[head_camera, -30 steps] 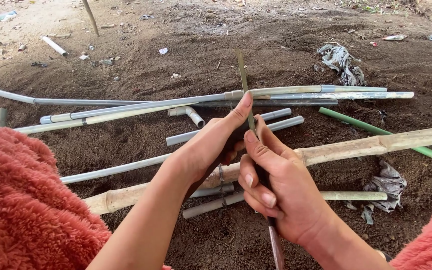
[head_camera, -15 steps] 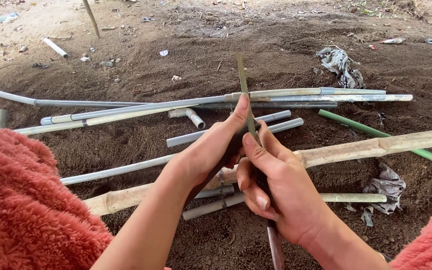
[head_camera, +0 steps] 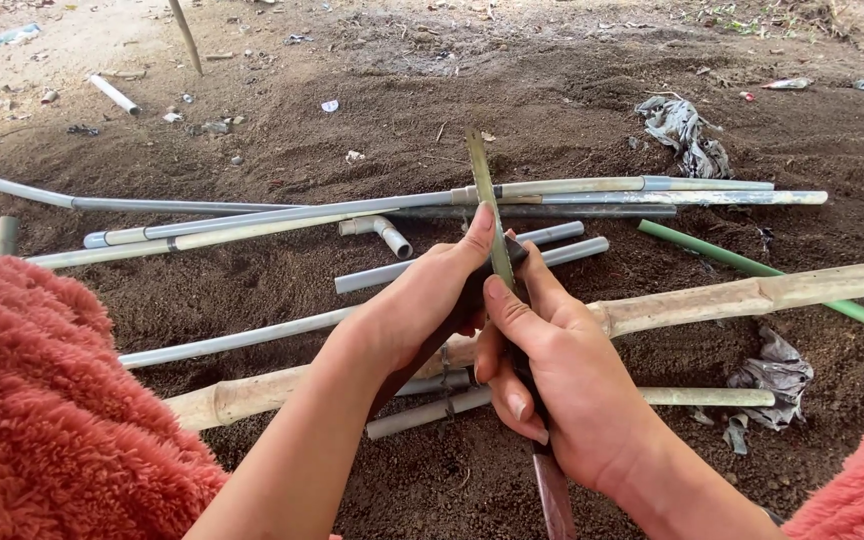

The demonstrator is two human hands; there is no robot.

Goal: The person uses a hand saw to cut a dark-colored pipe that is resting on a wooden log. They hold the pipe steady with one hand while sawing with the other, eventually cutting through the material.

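Both hands meet over the dirt: left hand (head_camera: 422,300) pinches the thin bamboo strip (head_camera: 485,195) upright, right hand (head_camera: 562,385) clamps the knife handle (head_camera: 555,490). I judge short, thumb-braced strokes away from my fingers work best.

Both hands meet over the dark soil: the left hand (head_camera: 422,300) pinches a thin green bamboo strip (head_camera: 485,200) that points away, thumb pressed near it, while the right hand (head_camera: 552,385) grips a dark knife handle (head_camera: 555,490). Beneath them lies a thick pale bamboo pole (head_camera: 742,297); beyond, long grey plastic pipes (head_camera: 282,213) and a green rod (head_camera: 752,270) at right.
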